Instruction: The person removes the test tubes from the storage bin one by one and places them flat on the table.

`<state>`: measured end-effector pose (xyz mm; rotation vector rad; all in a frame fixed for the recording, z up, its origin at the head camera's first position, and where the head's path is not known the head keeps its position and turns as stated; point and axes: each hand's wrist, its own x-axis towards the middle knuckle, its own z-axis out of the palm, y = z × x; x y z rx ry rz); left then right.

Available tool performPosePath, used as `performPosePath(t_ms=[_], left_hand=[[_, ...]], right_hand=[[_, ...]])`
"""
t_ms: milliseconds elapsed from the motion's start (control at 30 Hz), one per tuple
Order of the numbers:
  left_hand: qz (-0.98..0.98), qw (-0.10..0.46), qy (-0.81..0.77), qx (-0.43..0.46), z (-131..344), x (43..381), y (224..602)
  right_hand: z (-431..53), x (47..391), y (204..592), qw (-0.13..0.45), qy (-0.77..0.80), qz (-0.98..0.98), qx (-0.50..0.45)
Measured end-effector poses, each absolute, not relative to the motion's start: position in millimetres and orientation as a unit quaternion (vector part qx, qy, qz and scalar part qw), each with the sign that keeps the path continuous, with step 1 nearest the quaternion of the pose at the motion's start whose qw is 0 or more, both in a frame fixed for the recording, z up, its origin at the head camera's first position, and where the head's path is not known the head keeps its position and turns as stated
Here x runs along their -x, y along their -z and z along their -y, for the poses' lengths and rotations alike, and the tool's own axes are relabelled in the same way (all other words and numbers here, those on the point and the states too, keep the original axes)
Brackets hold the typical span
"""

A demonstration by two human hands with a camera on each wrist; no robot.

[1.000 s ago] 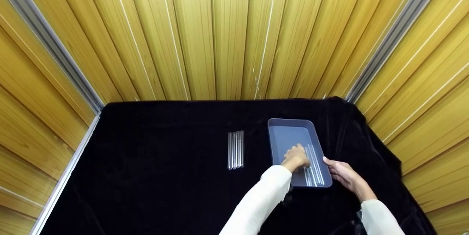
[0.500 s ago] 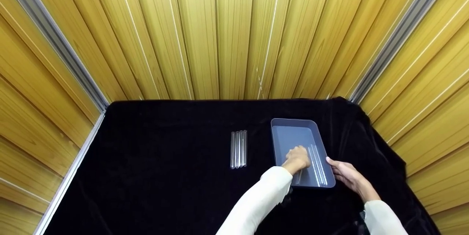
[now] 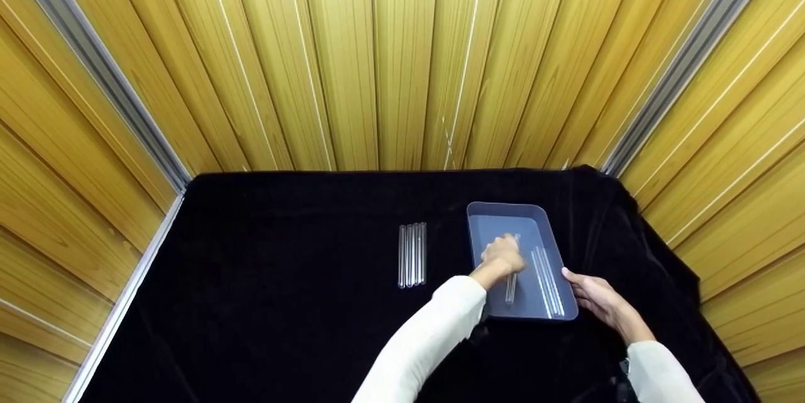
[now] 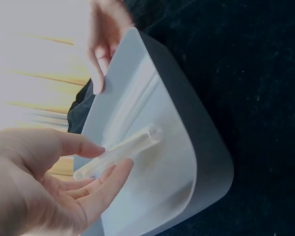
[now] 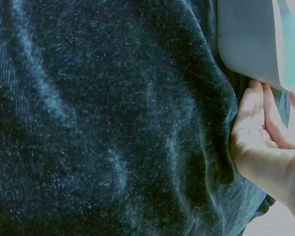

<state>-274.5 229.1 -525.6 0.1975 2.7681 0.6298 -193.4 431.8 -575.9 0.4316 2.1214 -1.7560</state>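
A clear test tube is pinched between the thumb and fingers of my left hand, above the floor of a blue-grey tray. In the left wrist view, one end of the tube sticks out past the fingertips. My right hand holds the tray's right side, with the thumb at the rim and the fingers against the outer wall. Several more clear tubes lie side by side in the tray along its right wall.
Left of the tray, several clear tubes lie in a row on the black cloth. Yellow wood-patterned panels stand behind and at both sides. The cloth is rumpled at the right.
My left hand has moved left, away from the tubes at the tray's right wall, with one tube now apart from them in its grip. My right hand stays at the tray's side.
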Motion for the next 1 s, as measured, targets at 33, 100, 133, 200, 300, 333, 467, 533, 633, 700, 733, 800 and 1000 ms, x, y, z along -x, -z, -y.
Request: performPosePath(t_ms=[33, 100, 133, 200, 300, 333, 467, 533, 633, 700, 733, 800, 1000], left_hand=[[-0.959, 0.152, -0.229, -0.065, -226.6, 278.3, 525.1], [-0.959, 0.147, -0.235, -0.057, -221.2, 283.8, 522.8], [-0.957, 0.147, -0.244, -0.054, -220.4, 292.0, 529.3], [-0.951, 0.147, -0.268, -0.05, -219.0, 309.5, 547.5], [-0.933, 0.158, -0.321, -0.043, -209.3, 321.2, 554.4], [-0.921, 0.173, -0.347, -0.04, -205.3, 325.4, 554.8], [-0.9, 0.196, -0.388, -0.02, -178.6, 306.2, 507.9], [-0.904, 0.188, -0.384, -0.017, -168.4, 300.7, 494.5], [-0.905, 0.182, -0.384, -0.017, -155.3, 300.0, 487.0], [-0.903, 0.186, -0.387, -0.015, -146.5, 303.0, 487.3], [-0.9, 0.19, -0.393, -0.013, -142.3, 305.7, 489.3], [-0.896, 0.196, -0.399, -0.007, -133.4, 309.2, 492.7], [-0.887, 0.199, -0.417, 0.005, -105.4, 317.6, 499.3]], right_hand=[[-431.0, 194.6, 575.4, 0.176, 0.62, -0.749, -0.152], [-429.3, 197.4, 574.3, 0.176, 0.618, -0.751, -0.15], [-428.6, 198.7, 573.6, 0.177, 0.617, -0.752, -0.148], [-427.7, 200.9, 573.0, 0.177, 0.618, -0.752, -0.146], [-428.2, 201.8, 573.0, 0.179, 0.619, -0.751, -0.142], [-428.5, 201.6, 573.1, 0.179, 0.62, -0.751, -0.142], [-430.9, 199.7, 575.2, 0.18, 0.62, -0.75, -0.142], [-431.9, 198.6, 576.1, 0.181, 0.623, -0.748, -0.143], [-434.4, 197.9, 577.6, 0.189, 0.625, -0.747, -0.13], [-436.3, 197.7, 578.6, 0.195, 0.627, -0.745, -0.12], [-437.4, 197.7, 579.3, 0.198, 0.628, -0.744, -0.115], [-439.0, 197.1, 580.2, 0.204, 0.631, -0.74, -0.112], [-442.8, 195.7, 580.0, 0.21, 0.638, -0.733, -0.106]])
